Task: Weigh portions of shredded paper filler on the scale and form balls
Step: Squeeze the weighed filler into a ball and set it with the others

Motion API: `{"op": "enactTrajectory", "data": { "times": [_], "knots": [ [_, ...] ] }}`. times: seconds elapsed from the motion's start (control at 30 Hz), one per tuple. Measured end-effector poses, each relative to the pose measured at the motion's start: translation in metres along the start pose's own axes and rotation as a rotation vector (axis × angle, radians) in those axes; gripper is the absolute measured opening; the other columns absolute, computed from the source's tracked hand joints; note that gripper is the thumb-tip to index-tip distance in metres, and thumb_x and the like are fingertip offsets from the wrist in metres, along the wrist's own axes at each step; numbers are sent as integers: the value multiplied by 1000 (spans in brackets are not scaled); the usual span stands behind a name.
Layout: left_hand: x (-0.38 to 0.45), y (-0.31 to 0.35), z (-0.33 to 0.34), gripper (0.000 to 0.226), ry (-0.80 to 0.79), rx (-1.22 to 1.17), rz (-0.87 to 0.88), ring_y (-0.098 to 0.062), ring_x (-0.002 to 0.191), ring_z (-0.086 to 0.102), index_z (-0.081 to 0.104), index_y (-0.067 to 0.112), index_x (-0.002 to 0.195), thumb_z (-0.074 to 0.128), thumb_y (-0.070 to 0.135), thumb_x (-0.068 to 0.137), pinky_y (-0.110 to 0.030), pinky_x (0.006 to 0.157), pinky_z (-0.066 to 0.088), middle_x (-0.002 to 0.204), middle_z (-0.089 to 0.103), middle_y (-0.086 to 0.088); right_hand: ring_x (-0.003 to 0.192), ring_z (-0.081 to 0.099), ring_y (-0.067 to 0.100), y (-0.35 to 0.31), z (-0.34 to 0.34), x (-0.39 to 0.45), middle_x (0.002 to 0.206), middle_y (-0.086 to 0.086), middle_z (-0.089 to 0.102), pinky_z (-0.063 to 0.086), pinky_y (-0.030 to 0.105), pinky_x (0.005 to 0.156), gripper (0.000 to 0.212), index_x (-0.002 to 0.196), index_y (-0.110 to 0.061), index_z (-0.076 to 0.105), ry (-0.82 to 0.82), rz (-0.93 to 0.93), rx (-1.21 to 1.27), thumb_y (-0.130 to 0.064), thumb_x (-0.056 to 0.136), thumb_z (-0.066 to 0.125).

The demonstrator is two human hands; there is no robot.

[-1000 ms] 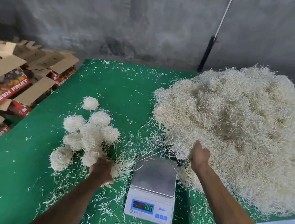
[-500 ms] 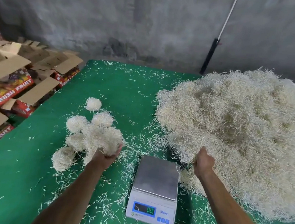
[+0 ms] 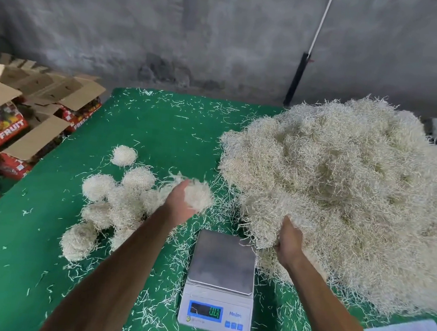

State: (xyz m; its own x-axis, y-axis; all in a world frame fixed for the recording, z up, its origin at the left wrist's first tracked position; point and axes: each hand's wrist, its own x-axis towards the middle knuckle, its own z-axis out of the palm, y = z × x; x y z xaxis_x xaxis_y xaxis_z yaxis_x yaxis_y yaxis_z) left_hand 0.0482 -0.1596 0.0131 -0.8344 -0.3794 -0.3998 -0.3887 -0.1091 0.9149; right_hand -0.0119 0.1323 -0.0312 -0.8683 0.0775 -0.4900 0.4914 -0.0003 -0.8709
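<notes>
Left hand (image 3: 182,204) cups loose fluffy paper ball (image 3: 198,196); right hand (image 3: 288,241) grips shredded pale filler pile (image 3: 342,192).

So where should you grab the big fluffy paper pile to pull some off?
Probably its near lower edge by the scale, coming from the front. There the big pile thins into loose, overhanging strands, so curled fingers can sink in and tear a tuft free. The right hand grips exactly there now.
</notes>
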Motion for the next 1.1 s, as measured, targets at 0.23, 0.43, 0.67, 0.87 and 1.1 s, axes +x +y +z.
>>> {"op": "enactTrajectory", "data": {
  "times": [0.23, 0.43, 0.67, 0.87, 1.1],
  "knots": [
    [7, 36, 41, 73, -297, -25, -81, -33, 124, 58, 31, 25, 155, 70, 27, 93, -52, 106, 47, 154, 36, -16, 43, 22, 11, 11, 5, -1, 47, -10, 26, 24, 28, 49, 46, 68, -19, 38, -133, -49, -238, -38, 110, 43],
    [-20, 8, 42, 60, -337, -113, -342, -30, 127, 52, 48, 16, 139, 58, 55, 95, -49, 77, 60, 153, 41, -12, 46, 22, 16, 13, 6, -17, 53, -7, 26, 34, 26, 52, 86, 86, 2, 60, -379, -228, -342, -82, 93, 43],
    [-39, -46, 18, 53, -243, 130, -325, -9, 115, 55, 57, 29, 140, 73, 23, 90, 0, 84, 41, 146, 49, -8, 57, 63, 23, 18, 9, -29, 67, -1, 64, 60, 37, 66, 78, 88, -18, 57, -502, -410, -816, -91, 90, 29],
    [-42, -63, 13, 46, -72, 573, -71, -14, 69, 58, 63, 15, 96, 71, 58, 85, -28, 77, 55, 84, 58, -5, 65, 67, 12, 29, 2, -26, 79, -2, 70, 47, 23, 53, 61, 101, -22, 61, -273, -506, -907, -75, 100, 29],
    [-52, -69, 5, 51, 2, 436, 123, -13, 47, 33, 54, 2, 65, 72, 43, 89, -28, 57, 38, 52, 39, -3, 57, 59, 8, 41, -4, -22, 69, -3, 62, 42, 23, 52, 51, 91, -19, 56, -203, -575, -881, -57, 110, 28]
  ]
}}
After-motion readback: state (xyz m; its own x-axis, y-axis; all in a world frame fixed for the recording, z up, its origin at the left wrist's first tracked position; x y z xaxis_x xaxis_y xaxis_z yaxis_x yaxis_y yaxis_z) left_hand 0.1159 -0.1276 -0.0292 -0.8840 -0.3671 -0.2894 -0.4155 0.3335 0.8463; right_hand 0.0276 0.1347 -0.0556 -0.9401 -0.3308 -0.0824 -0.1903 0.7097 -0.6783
